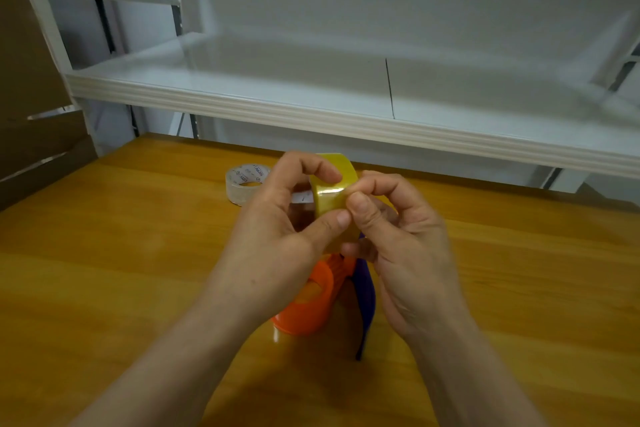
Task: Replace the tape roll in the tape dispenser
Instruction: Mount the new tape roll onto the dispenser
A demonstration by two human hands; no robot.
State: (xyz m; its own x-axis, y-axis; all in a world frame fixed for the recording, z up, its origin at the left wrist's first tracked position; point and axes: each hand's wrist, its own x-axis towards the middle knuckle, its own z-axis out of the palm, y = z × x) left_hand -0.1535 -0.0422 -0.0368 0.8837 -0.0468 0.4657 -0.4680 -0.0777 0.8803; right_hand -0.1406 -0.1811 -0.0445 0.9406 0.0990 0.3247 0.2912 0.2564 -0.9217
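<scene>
Head view: both hands meet above the wooden table [104, 270], just over the orange and purple tape dispenser [311, 302].
Task's thing: the yellow tape roll [334, 184] is upright in the air, not in the dispenser.
Left: the left hand [284, 229] grips the roll's rim.
Right: the right hand [405, 246] pinches the roll's outer face, apparently at the loose end.
Handling: likely a light, stiff ring with slick backing; best held by its edges or core.
Behind: a clear tape roll [246, 184] lies flat.
</scene>
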